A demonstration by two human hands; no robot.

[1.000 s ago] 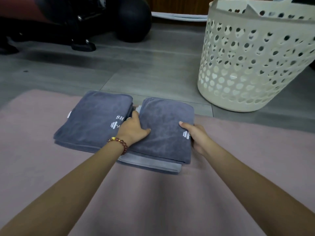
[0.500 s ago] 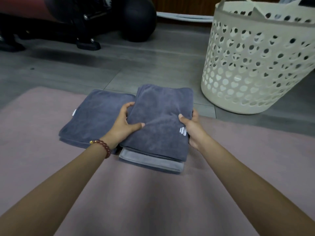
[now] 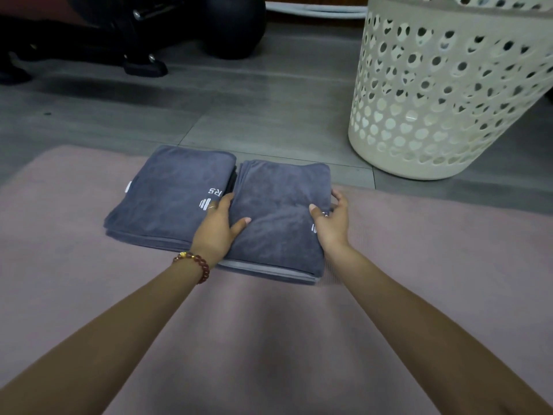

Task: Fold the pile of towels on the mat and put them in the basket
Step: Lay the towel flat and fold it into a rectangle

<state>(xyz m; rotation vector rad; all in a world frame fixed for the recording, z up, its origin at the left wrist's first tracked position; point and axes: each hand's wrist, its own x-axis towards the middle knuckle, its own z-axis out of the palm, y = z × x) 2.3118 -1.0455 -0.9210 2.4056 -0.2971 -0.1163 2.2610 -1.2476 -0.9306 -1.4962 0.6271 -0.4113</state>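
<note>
Both of my hands are on one bundle. My left hand (image 3: 217,227) grips its left edge, thumb laid on top and fingers tucked down into the gap beside it. My right hand (image 3: 332,223) grips its right edge, thumb on top and fingers curled round the side. Between them is the folded grey towel stack (image 3: 278,235) at the centre of the frame, with a paler layer showing along its near edge. I cannot tell whether it is clear of the pink mat (image 3: 419,265). A beaded bracelet (image 3: 196,263) sits on my left wrist. Just left of centre, a second towel stack (image 3: 173,199) lies on the mat, touching the first. At the upper right a white perforated laundry basket (image 3: 443,94) stands on the grey tiled floor (image 3: 254,109). At the upper left are a black ball (image 3: 236,28) and dark equipment (image 3: 143,65).
</note>
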